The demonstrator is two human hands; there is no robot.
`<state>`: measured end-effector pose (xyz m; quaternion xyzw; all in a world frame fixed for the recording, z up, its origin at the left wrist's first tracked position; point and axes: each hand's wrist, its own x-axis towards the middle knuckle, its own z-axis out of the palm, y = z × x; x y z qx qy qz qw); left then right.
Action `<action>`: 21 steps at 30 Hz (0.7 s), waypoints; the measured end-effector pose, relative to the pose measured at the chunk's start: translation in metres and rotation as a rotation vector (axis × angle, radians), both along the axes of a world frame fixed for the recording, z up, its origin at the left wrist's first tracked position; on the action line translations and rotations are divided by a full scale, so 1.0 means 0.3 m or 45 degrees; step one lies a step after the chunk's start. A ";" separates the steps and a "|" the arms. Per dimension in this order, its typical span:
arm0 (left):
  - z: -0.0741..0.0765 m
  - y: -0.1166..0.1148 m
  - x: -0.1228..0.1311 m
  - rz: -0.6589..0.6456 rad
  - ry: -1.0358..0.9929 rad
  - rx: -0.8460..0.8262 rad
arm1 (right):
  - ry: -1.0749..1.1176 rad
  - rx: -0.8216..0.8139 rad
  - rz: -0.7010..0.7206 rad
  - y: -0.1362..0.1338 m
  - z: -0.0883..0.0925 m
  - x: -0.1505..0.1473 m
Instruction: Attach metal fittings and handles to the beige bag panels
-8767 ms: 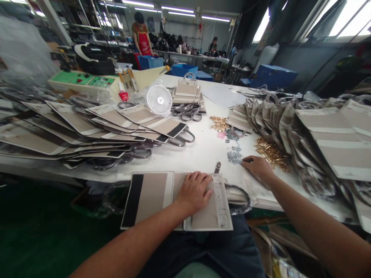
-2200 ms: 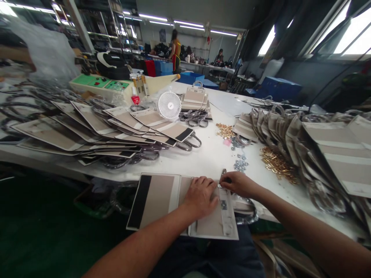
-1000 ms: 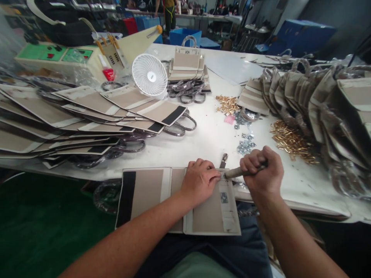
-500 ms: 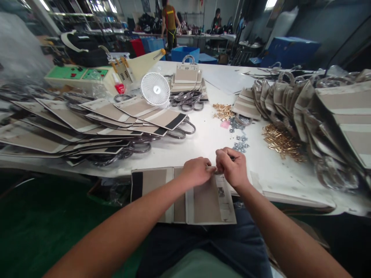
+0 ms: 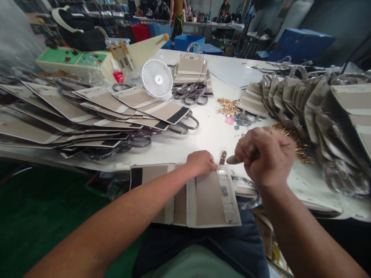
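An unfolded beige handbag (image 5: 207, 200) with white trim lies across my lap and the table's front edge. My left hand (image 5: 203, 162) is closed on its upper edge, fingertips close to a small metal plate (image 5: 221, 172) on the pale strip. Just beyond that edge a narrow metal clasp piece (image 5: 223, 157) sticks up. To the right, my right hand (image 5: 266, 154) is raised in a fist around a tool with a rounded, grey-tan end (image 5: 232, 159); the fingers hide the rest of it. The tool's end is apart from the bag.
Stacked bag panels (image 5: 101, 112) fill the left, beside a white fan (image 5: 157, 78). Handbags (image 5: 307, 96) stand in a row at right. Gold fasteners (image 5: 228, 107) and small metal plates (image 5: 243, 119) lie in piles. Two people are at the back.
My right hand has moved right and up, away from the bag's edge and my left hand. The metal plate and clasp piece now show. My view has tilted slightly down.
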<state>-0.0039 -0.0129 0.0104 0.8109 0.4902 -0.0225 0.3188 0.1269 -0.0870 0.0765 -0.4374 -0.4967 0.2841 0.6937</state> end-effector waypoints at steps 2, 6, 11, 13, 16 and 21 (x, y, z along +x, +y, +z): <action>-0.003 -0.002 -0.002 0.013 -0.014 -0.003 | -0.080 -0.174 -0.041 -0.002 -0.053 -0.006; -0.011 0.002 -0.002 0.018 -0.028 -0.008 | -0.037 -0.238 -0.008 -0.006 -0.100 0.003; -0.015 0.007 -0.005 0.017 -0.035 -0.026 | 0.024 -0.155 -0.008 -0.021 -0.091 0.015; -0.012 0.006 -0.008 -0.009 -0.031 -0.033 | -0.015 -0.261 0.013 -0.027 -0.116 0.011; -0.011 0.007 -0.011 -0.029 -0.032 -0.031 | -0.003 -0.215 0.086 -0.037 -0.133 0.001; -0.017 0.017 -0.003 -0.054 -0.034 -0.044 | -0.078 -0.004 0.204 -0.053 -0.102 -0.026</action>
